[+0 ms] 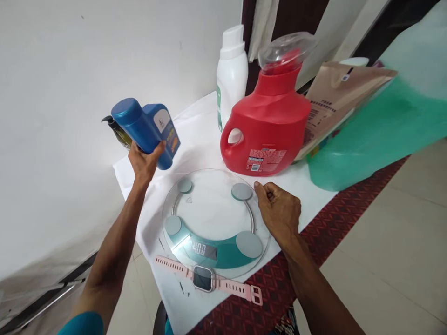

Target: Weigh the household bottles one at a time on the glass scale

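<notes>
Blue bottle [138, 130] looks smooth, like plastic, with a round body and a flat, labelled part [161, 123]. It leans at the left, beyond the round glass scale [226, 253]; its long axis goes from the far-left cap [125, 109] toward near right. The left hand [142, 162] grips it; the right hand [281, 209] has curled fingers beside the scale.

Indoor light, moderate and diffuse; source out of view. White wall [87, 56] greyed unevenly, darkest low on the left. Cloth [200, 116] read bright, soft shadow behind the glass scale [216, 218]. White glare streaked the scale beside its display. Mostly crisp; fine print on the red jug [268, 121] soft. Wide-angle stretch pulled the green container [377, 135] rightward.
</notes>
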`<action>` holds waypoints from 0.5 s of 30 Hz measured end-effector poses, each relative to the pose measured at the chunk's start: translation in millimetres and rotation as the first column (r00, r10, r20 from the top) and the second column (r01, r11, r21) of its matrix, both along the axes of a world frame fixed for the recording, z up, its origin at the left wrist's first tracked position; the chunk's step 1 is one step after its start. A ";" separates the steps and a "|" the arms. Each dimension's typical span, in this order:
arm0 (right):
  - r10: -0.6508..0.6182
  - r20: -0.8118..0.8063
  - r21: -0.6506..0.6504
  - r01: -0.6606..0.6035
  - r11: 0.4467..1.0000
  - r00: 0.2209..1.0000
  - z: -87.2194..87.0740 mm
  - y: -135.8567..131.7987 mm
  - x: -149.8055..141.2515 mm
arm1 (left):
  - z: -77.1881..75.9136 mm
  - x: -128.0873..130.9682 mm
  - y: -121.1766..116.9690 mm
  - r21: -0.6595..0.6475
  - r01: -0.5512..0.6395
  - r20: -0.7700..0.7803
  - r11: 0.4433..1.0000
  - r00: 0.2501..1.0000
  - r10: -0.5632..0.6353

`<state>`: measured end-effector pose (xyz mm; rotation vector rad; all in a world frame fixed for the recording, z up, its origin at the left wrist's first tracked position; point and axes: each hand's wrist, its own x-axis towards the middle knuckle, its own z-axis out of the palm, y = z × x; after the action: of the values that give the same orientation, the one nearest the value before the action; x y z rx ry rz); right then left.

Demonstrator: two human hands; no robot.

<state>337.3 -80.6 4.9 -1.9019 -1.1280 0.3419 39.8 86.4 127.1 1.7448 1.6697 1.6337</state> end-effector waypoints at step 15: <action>-0.038 -0.040 -0.018 0.037 0.999 0.998 2.4 1.0 -2.7 | -54.8 -34.9 208.1 -0.042 -0.038 0.055 0.998 0.998 0.040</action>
<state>334.6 -79.6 7.4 -1.9207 -1.0642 0.3689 4.9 294.5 72.2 1.6417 1.7099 1.6373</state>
